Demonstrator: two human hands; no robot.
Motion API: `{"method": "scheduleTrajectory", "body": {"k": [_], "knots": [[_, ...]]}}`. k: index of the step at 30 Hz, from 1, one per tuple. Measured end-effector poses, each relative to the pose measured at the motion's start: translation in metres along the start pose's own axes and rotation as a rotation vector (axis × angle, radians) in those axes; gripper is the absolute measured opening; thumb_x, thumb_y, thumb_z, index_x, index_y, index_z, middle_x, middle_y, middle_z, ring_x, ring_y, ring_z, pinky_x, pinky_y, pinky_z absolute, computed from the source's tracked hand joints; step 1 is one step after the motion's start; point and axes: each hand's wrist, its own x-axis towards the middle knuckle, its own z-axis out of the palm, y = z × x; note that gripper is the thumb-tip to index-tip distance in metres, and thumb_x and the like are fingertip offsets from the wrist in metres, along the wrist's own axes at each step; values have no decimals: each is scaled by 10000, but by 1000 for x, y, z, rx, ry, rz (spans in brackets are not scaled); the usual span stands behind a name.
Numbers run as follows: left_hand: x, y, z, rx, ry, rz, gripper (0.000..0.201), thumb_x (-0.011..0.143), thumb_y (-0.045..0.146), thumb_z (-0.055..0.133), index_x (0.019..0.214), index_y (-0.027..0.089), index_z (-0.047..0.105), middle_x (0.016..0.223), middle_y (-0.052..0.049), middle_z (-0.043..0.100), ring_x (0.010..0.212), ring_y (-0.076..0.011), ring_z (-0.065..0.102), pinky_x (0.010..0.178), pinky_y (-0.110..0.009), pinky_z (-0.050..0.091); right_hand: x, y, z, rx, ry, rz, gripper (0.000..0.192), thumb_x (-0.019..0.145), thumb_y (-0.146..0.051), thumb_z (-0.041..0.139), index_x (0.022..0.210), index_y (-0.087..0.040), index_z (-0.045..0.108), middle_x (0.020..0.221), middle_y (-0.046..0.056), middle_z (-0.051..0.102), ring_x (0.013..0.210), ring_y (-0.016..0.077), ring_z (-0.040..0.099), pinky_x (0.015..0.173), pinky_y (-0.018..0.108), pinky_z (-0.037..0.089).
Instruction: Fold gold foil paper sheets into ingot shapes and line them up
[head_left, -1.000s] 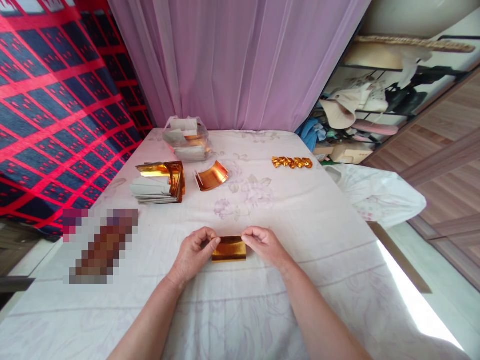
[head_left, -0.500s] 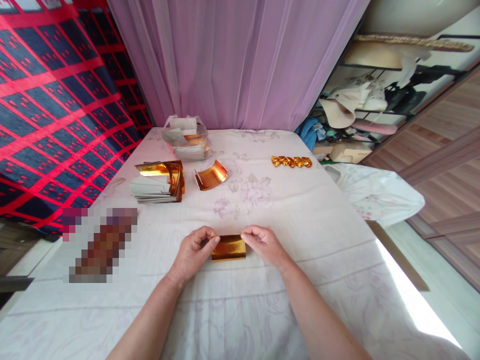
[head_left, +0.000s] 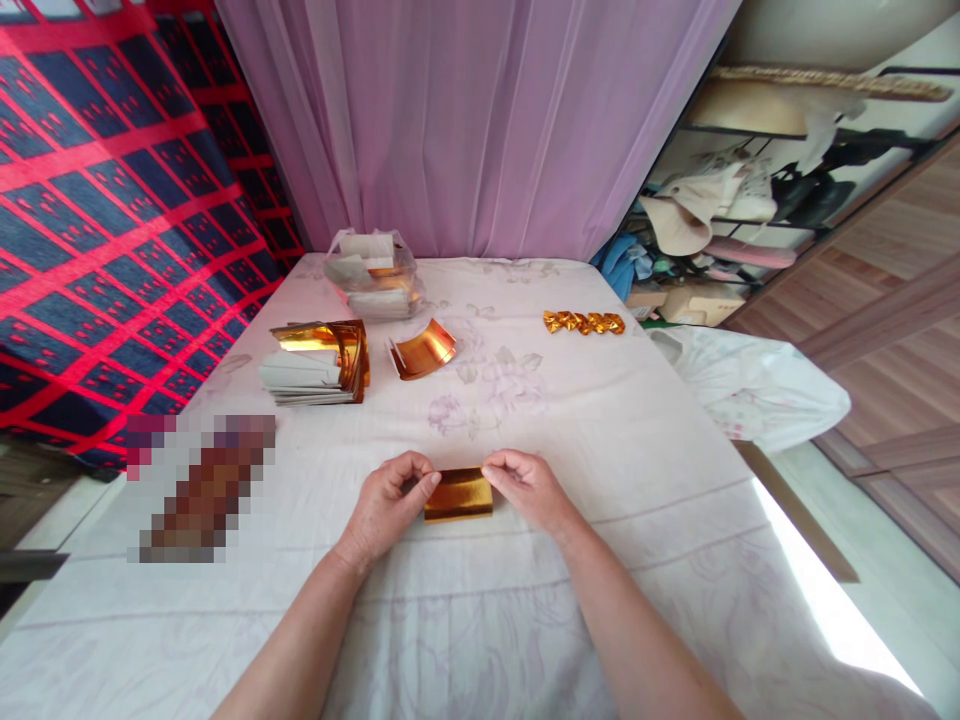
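A small folded sheet of gold foil paper (head_left: pixel 458 495) lies on the white flowered sheet (head_left: pixel 570 440) in front of me. My left hand (head_left: pixel 390 505) pinches its left end between thumb and fingers. My right hand (head_left: pixel 529 488) pinches its right end. The paper rests flat on the sheet between both hands.
A stack of gold and white papers (head_left: pixel 319 365) lies at the far left, with one curled gold sheet (head_left: pixel 424 350) beside it. A clear bag of papers (head_left: pixel 373 275) sits further back. A row of folded gold pieces (head_left: pixel 583 323) lies far right. A blurred patch (head_left: pixel 199 490) covers the near left.
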Motion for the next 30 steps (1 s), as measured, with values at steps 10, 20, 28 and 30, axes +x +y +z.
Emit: {"method": "scheduleTrajectory", "body": {"k": [10,20,28,30], "knots": [[0,2,0,32,9,-25,247,859,404,567,729,194,555,649,24,555,611,-109,505,581,-205,408,-1,-4,1,-58,38,-18,274,800,-448,581,728,-189,636,660,-13,580,631,129,508,608,248,421],[1,0,1,62,32,-1,222,854,377,575,729,194,565,633,29,574,595,-108,520,575,-208,416,-1,-1,3,-97,78,-33,275,821,-438,561,715,-194,632,647,-11,584,623,134,517,603,248,434],[3,-3,1,354,79,77,212,862,340,553,700,212,600,610,13,629,594,-141,550,632,-270,419,0,2,8,-230,158,-113,231,838,-373,537,750,-202,666,687,14,663,652,160,597,607,257,453],[3,-2,0,445,103,112,192,853,330,566,709,216,622,637,-1,651,632,-161,567,664,-293,420,0,3,9,-267,181,-144,225,846,-355,533,754,-204,673,707,20,682,659,164,618,622,259,463]]}}
